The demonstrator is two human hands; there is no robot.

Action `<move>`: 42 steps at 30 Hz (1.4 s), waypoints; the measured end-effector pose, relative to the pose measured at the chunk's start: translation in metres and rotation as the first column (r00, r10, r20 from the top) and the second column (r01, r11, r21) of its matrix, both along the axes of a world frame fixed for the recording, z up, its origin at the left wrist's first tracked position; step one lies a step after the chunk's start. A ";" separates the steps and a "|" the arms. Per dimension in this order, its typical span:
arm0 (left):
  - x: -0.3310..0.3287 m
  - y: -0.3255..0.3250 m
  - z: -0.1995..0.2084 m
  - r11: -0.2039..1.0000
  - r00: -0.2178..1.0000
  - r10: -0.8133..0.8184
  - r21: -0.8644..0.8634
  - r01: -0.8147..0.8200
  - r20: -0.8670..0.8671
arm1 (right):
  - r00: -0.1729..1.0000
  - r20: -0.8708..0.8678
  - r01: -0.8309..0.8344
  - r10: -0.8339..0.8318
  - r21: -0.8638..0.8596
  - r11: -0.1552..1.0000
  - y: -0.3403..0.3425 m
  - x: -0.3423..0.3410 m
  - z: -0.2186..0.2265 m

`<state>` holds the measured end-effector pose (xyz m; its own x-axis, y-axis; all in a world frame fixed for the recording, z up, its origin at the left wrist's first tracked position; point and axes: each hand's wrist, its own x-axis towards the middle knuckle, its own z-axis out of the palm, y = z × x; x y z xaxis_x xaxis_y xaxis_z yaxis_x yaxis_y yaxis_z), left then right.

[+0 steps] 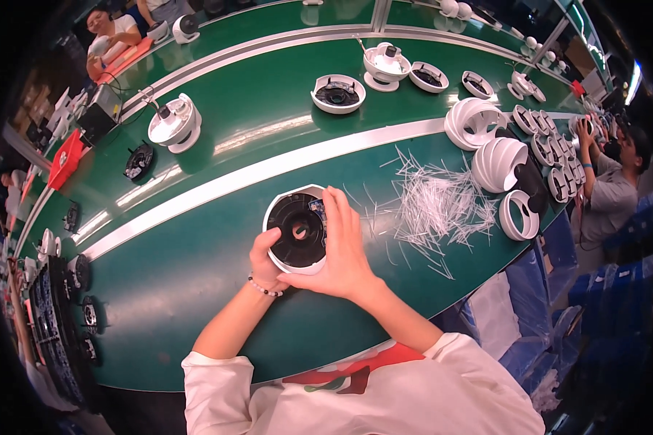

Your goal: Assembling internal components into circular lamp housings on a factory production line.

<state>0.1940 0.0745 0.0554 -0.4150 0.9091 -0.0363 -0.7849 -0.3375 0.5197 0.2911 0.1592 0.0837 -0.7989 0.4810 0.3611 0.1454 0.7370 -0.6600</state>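
Between my two hands is a round white plastic housing [274, 205] with a black disc [290, 246] set inside it, its open side facing up. The disc has a hole near its middle, and a small circuit board [316, 208] shows by its upper right edge. My left hand [265, 259] grips the lower left of the housing, thumb on the rim. Along the right side, my right hand [343, 246] wraps the housing with its fingers stretched up over the edge. What lies under the housing is hidden.
Thin white strips [439, 206] lie heaped on the green table [181, 290]. White ribbed shells [499, 164] and a white ring [519, 215] stand right of them. Farther back are white assemblies [175, 123]; black parts [89, 313] line the left edge. A co-worker [617, 185] works at far right.
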 end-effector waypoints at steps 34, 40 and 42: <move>-0.275 0.016 -0.025 0.141 -0.207 0.514 0.319 -0.937 -0.833 | 0.578 0.022 0.590 -0.816 0.679 0.437 0.218 0.226 -0.035; -0.361 -0.058 -0.032 -0.213 -0.128 -0.171 0.164 -0.963 -0.977 | 0.418 -0.317 0.860 -0.851 0.440 0.259 0.179 0.193 0.006; -0.376 -0.062 -0.050 -0.341 0.083 -0.337 0.039 -0.939 -0.938 | 0.442 -0.449 0.845 -0.776 0.499 0.193 0.170 0.177 0.011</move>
<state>-0.1822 0.0123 0.0057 -0.8762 -0.2023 0.4375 0.0788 0.8354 0.5440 0.4677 0.3290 0.0942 -0.0554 0.4960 0.8666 0.8853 0.4257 -0.1871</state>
